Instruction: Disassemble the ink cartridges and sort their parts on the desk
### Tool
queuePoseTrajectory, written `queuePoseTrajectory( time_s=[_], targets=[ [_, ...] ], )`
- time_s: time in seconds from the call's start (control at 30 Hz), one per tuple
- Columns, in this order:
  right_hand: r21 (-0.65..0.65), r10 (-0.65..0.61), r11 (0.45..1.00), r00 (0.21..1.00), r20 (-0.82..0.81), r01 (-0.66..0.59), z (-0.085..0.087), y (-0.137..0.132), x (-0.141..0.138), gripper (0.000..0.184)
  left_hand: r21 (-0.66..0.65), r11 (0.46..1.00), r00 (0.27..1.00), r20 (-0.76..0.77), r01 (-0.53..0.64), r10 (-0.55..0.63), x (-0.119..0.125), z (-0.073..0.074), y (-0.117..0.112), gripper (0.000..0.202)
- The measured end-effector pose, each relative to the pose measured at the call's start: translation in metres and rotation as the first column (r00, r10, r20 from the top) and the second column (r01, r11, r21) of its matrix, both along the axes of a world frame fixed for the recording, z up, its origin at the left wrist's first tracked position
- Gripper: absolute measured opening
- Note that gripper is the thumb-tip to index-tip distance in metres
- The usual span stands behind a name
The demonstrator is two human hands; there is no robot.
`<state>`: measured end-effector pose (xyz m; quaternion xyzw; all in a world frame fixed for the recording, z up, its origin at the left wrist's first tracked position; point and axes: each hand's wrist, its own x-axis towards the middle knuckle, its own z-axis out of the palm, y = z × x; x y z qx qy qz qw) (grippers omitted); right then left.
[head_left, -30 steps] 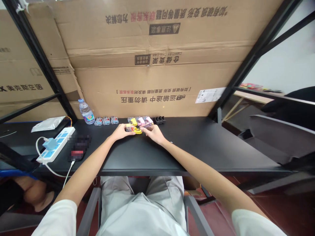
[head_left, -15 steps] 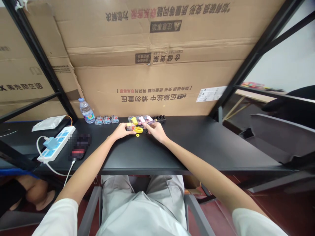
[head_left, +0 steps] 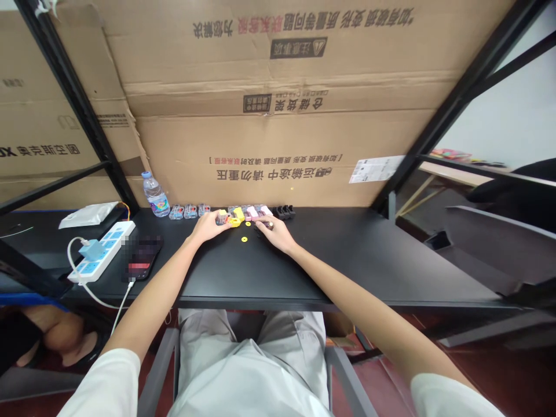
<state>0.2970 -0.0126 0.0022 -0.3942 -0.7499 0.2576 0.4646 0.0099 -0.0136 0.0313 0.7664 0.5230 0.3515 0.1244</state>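
Observation:
My left hand point(head_left: 207, 227) rests on the black table point(head_left: 347, 255) with its fingers closed on a small yellow and clear plastic piece point(head_left: 229, 219). My right hand point(head_left: 273, 231) lies a little to the right, fingertips pinched around a small part I cannot make out, just in front of some pink pieces point(head_left: 254, 211). A small yellow ring point(head_left: 244, 238) lies loose on the table between the two hands. Behind them a row of small clear pieces point(head_left: 189, 212) and black pieces point(head_left: 285, 211) stands along the cardboard.
A water bottle point(head_left: 154, 196) stands at the back left. A white power strip point(head_left: 102, 250) with a plugged charger, a phone point(head_left: 141, 258) and a white pouch point(head_left: 89, 214) lie at the left. Large cardboard boxes point(head_left: 278, 116) wall the back. Black frame posts rise on both sides.
The yellow ring has come off the piece and now lies on the table between my hands. My left hand drew the yellow piece back toward the row; my right hand shifted slightly right.

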Motion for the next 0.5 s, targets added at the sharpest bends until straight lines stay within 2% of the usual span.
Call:
queuePoseTrajectory(
  time_s=[0.13,0.27,0.5],
  targets=[
    [-0.021,-0.022,1.000,1.000,-0.016,0.021,-0.003,0.004,0.000,0.042,-0.007,1.000,1.000,0.003,0.014,-0.014,0.001,-0.002,0.000,0.044],
    [-0.053,-0.038,0.998,0.997,-0.068,0.035,0.001,0.000,-0.002,0.045,-0.013,1.000,0.999,0.034,0.017,-0.017,0.001,-0.004,0.001,0.044],
    [-0.169,0.098,0.979,0.989,-0.113,-0.116,0.001,0.010,-0.005,0.048,-0.027,0.999,1.000,-0.005,0.024,-0.024,0.002,-0.001,-0.002,0.037]
  ],
)
